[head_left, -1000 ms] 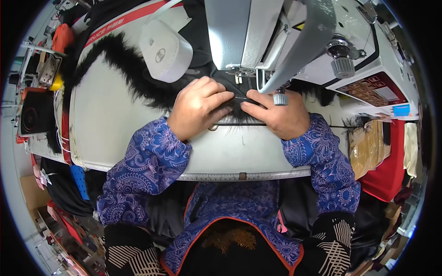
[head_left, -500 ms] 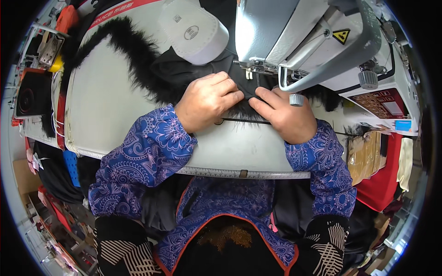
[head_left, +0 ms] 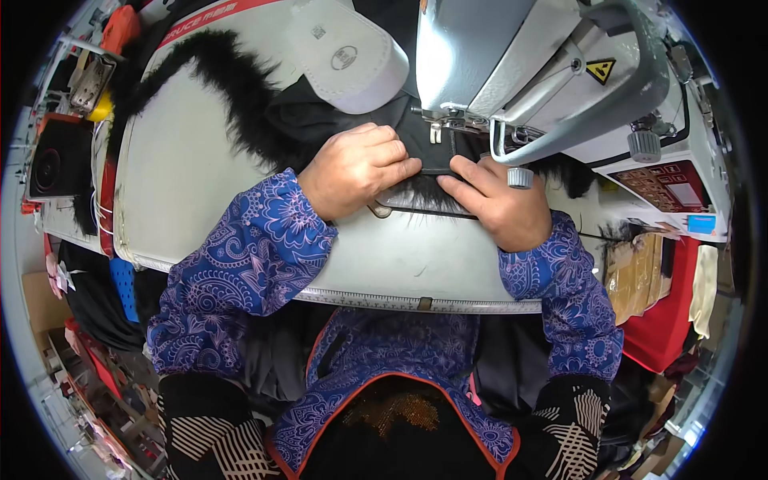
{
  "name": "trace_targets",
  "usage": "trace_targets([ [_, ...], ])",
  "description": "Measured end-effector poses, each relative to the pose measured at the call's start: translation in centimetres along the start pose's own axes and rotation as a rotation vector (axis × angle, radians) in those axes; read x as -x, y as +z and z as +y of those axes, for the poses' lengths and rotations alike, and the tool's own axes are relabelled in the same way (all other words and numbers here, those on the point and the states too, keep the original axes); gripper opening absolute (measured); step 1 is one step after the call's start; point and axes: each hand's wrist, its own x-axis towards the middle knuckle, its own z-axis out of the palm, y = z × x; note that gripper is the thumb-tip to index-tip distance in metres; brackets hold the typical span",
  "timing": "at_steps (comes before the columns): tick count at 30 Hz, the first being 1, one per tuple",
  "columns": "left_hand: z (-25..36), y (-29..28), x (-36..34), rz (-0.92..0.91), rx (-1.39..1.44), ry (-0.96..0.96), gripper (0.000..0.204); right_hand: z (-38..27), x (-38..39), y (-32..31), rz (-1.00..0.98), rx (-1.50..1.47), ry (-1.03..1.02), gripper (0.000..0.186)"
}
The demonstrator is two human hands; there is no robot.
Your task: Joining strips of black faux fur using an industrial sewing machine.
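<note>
Black fabric (head_left: pixel 414 152) with black fur along it lies under the sewing machine (head_left: pixel 478 60), its folded edge facing me. At the left of that edge, my left hand (head_left: pixel 352 172) is closed, thumb and fingers pinching the cloth. My right hand (head_left: pixel 502 206) grips the same edge between thumb and fingertips, just right of the presser foot (head_left: pixel 435 132). A short stretch of edge runs straight between both hands, in front of the foot. Dark fur (head_left: pixel 428 192) sticks out below it. The right hand's far fingers are partly hidden behind the machine's guard.
A long black fur strip (head_left: pixel 240 96) trails left across the pale table (head_left: pixel 184 160). A white rounded lamp-like cover (head_left: pixel 352 68) overhangs the cloth. The machine's control panel (head_left: pixel 664 188) stands at right. A measuring tape (head_left: pixel 384 302) lines the near edge; a red bin (head_left: pixel 660 328) is lower right.
My hands have drawn slightly apart, and more of the straight fabric edge shows between them. The whole view has shifted a little, with the machine appearing farther right.
</note>
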Motion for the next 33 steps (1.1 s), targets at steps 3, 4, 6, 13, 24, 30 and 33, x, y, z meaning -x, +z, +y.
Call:
trace_targets([
  [3,-0.7,0.1,0.1,0.01,-0.078,0.029,0.029,-0.1,-0.1,0.3,-0.006,0.008,0.027,0.035],
  [4,-1.0,0.2,-0.1,0.008,-0.075,0.031,0.029,0.0,-0.3,0.4,-0.006,0.028,0.045,0.035],
  [6,-1.4,0.2,-0.6,0.018,-0.139,0.036,0.029,0.3,0.0,1.4,0.011,-0.022,0.143,0.035],
  [13,-2.4,0.4,-0.9,0.009,-0.202,-0.04,0.027,1.2,-1.5,2.0,0.043,-0.426,0.51,0.022],
  [24,-2.7,0.4,-0.9,-0.006,-0.243,-0.006,0.027,1.3,-1.7,1.9,0.05,-0.588,0.609,0.022],
  [30,-3.0,0.8,-1.0,-0.031,-0.193,-0.053,0.026,1.7,-1.5,2.0,0.06,-0.473,0.529,0.023],
  [33,-3.1,1.1,-0.8,-0.023,-0.191,-0.051,0.027,1.8,-1.3,2.1,0.046,-0.432,0.513,0.023],
])
